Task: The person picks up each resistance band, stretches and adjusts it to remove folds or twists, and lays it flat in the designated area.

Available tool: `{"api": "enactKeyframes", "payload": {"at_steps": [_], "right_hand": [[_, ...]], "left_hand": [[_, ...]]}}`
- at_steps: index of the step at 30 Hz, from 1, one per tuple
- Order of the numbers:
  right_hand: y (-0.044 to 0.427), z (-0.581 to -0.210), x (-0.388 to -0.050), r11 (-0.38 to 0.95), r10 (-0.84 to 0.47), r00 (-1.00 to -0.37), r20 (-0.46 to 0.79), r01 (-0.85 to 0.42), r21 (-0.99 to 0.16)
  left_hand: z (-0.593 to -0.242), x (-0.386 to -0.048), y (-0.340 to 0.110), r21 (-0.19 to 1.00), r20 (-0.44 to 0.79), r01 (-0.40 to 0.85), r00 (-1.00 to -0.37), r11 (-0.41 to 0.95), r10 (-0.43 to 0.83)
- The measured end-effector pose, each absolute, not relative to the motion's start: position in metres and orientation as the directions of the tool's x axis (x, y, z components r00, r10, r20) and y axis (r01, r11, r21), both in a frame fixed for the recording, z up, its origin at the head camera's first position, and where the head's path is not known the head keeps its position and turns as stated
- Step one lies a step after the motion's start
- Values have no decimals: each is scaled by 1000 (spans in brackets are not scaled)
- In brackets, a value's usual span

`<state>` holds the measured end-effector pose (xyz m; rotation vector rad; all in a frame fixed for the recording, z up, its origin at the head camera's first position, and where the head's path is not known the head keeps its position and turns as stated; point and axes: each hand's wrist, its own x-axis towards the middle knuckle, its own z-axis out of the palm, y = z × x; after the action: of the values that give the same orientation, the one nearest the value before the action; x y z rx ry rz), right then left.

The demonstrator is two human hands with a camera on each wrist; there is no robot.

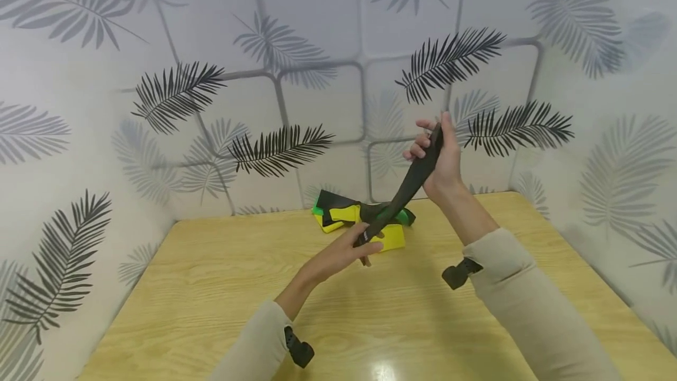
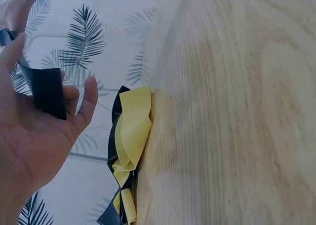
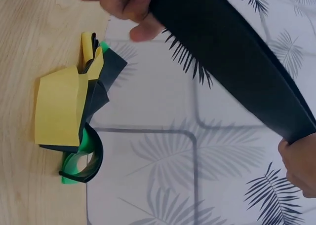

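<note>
A long black elastic band slants up to the right between the two hands, above the table. My right hand grips its upper end; in the right wrist view the curled fingers show at the right edge. At the lower end, my left hand holds the band between thumb and fingers. In the left wrist view the band's flat end lies against the palm, with some fingers fairly straight. Behind the left hand lies a pile of bands, with yellow, black and green pieces.
The pile sits at the far edge of the wood-grain table, close to the wall with its leaf print. Black devices are strapped on both cuffs, the left one and the right one.
</note>
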<state>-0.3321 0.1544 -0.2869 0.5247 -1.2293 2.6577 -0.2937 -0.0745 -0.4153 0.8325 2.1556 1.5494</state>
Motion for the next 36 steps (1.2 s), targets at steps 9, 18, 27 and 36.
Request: {"api": "enactKeyframes", "payload": {"at_steps": [9,18,27,36], "right_hand": [[155,-297,-335,-734,-105,-930,353,-167,-658],[150,-309,-341,-382,-175,-935,310,-225,-896],[137,-337,-353,38,-363,-932,28,-45,-998],[106,-361,-353,73,-358,-934,1,-29,-997]], "left_hand": [[-417,-275,-83,971,118,213,-824,109,554],[-415,-251,-110,958,77,210,-846,197,528],[-418,-228,-154,953,-84,102,-815,285,573],[-421,-212,-194,952,-229,-29,-729,305,645]]}}
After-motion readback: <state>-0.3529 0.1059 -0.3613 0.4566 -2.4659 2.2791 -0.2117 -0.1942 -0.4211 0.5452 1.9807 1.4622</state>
